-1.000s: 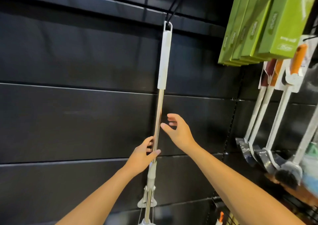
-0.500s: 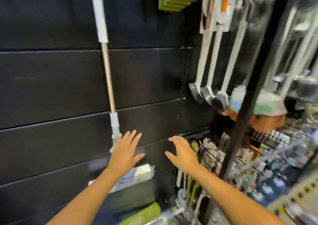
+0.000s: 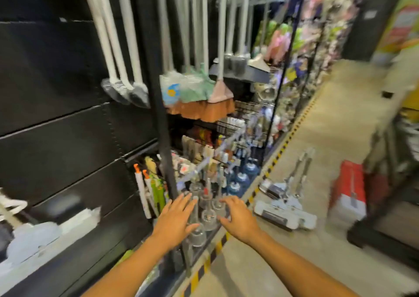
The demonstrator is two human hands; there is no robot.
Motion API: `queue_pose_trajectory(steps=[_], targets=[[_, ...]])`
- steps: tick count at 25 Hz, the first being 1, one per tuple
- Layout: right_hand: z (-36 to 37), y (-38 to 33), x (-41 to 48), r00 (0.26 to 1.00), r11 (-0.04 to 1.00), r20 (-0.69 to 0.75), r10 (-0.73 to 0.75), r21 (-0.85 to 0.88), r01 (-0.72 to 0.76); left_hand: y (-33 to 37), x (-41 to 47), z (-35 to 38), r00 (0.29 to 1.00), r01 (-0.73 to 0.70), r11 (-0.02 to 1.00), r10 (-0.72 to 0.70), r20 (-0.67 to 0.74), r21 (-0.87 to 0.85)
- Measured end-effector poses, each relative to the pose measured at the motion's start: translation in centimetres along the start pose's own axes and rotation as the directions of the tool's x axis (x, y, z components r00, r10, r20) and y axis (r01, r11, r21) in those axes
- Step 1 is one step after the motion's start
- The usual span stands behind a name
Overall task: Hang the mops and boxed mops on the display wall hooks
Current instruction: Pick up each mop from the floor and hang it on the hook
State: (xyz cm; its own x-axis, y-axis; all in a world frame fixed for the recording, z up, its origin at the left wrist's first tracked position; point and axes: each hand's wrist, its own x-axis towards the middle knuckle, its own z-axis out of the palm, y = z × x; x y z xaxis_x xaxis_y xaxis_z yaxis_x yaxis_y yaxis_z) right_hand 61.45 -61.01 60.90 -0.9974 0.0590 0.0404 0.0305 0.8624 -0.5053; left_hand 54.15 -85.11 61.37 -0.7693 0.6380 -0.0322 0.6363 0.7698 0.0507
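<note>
Both of my hands are held out empty in front of me. My left hand (image 3: 175, 219) has its fingers spread, and my right hand (image 3: 237, 219) has relaxed fingers. On the aisle floor to the right lie two flat mops (image 3: 284, 208) with white heads and metal poles. A red and white box (image 3: 349, 190) lies on the floor beyond them. The black display wall (image 3: 56, 119) fills the left side. The white head of the hung mop (image 3: 45, 233) shows blurred at the lower left.
White-handled brushes (image 3: 122, 69) and brooms with orange bristles (image 3: 204, 106) hang on the wall ahead. Wire racks of small goods and clear bottles (image 3: 208, 215) stand just under my hands. A black upright post (image 3: 158, 106) divides the shelving. A dark shelf base (image 3: 385, 235) stands at the right.
My view has swung right and down, from the hung mop to the aisle floor. Both hands have left the mop pole and dropped lower, empty.
</note>
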Motion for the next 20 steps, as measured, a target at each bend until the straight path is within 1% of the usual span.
queue_pose_trajectory(steps=[3,5,9,11,13,15,17,18,20], targets=[[-3.3,6.6,-2.1,0.984,0.986,-0.081,0.159,-0.030,-0.162,6.3,6.1,0.7,0.991,-0.133,0.990,0.134,0.007,-0.055],[-5.3,10.8,-3.1,0.962,0.967,-0.115,0.246,-0.039,-0.252,9.6,9.8,1.6,0.983,-0.180,0.981,0.182,0.021,-0.073],[-8.8,18.9,-2.9,0.904,0.911,-0.168,0.392,-0.064,-0.407,15.0,18.3,3.7,0.962,-0.270,0.957,0.273,0.006,-0.108],[-10.4,22.8,-1.9,0.876,0.882,-0.179,0.448,-0.075,-0.466,17.0,23.4,4.6,0.949,-0.305,0.943,0.312,0.036,-0.131],[-12.2,26.5,0.2,0.851,0.854,-0.178,0.494,-0.086,-0.514,18.2,28.8,5.7,0.934,-0.330,0.937,0.341,0.102,-0.111],[-14.5,29.6,2.6,0.827,0.825,-0.188,0.530,-0.108,-0.554,19.1,33.9,6.5,0.912,-0.381,0.921,0.389,0.131,-0.087],[-16.8,32.6,5.0,0.799,0.797,-0.219,0.559,-0.124,-0.592,19.9,38.6,7.2,0.892,-0.422,0.902,0.432,0.131,-0.095],[-17.9,34.2,6.2,0.783,0.779,-0.237,0.576,-0.131,-0.613,20.4,41.0,7.6,0.883,-0.447,0.892,0.452,0.126,-0.067],[-19.7,37.0,8.3,0.755,0.754,-0.259,0.603,-0.127,-0.645,21.9,44.9,7.2,0.886,-0.432,0.898,0.440,0.148,-0.086]])
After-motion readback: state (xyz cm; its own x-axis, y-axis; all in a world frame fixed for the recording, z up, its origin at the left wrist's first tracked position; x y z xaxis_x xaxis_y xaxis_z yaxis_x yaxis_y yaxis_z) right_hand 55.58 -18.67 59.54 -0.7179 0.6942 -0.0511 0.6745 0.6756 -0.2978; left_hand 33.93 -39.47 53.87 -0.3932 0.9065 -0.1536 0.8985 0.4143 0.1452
